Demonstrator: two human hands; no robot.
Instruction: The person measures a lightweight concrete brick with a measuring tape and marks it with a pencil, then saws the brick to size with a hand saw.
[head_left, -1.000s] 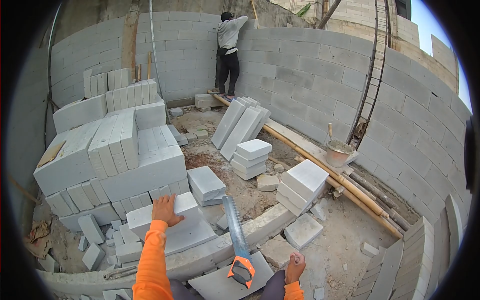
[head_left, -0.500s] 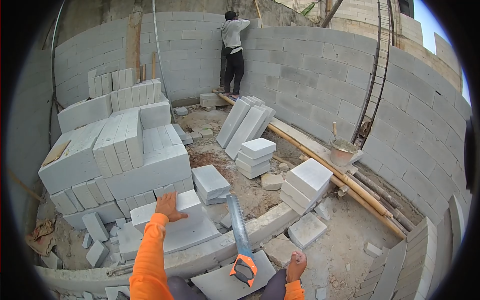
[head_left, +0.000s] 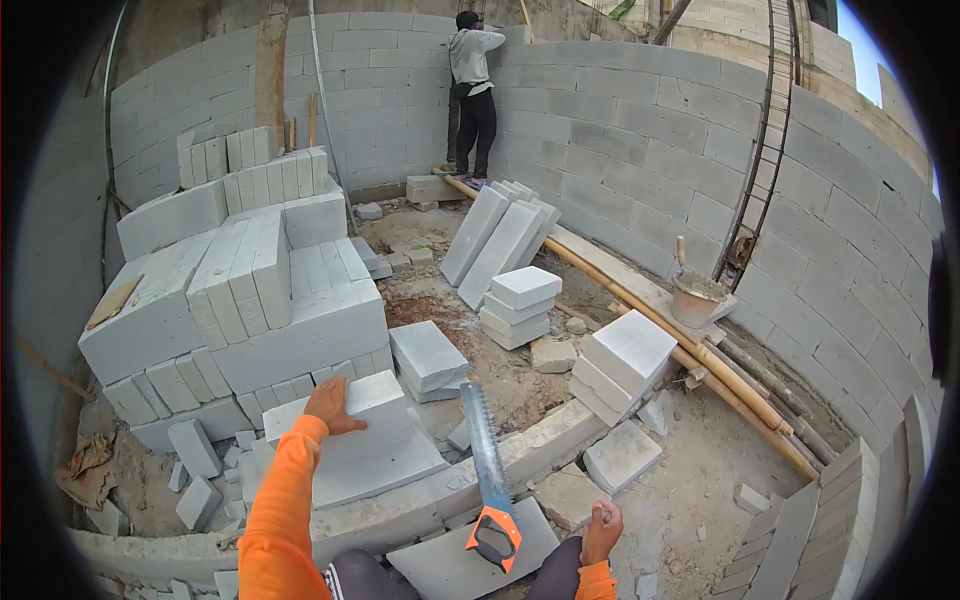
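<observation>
Grey block [head_left: 365, 440] on the low wall, left hand [head_left: 332, 405] flat and open on its top edge. Right hand [head_left: 602, 528] clenched, empty, beside orange-handled saw [head_left: 488, 480] lying across a slab.

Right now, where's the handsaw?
In the head view the handsaw stands bottom centre, blade up, its orange handle on a flat block, between the left hand and the right hand.

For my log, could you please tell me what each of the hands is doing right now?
Left hand: open, flat on a block.
Right hand: closed in a fist, holding nothing visible; the saw stands apart.
</observation>
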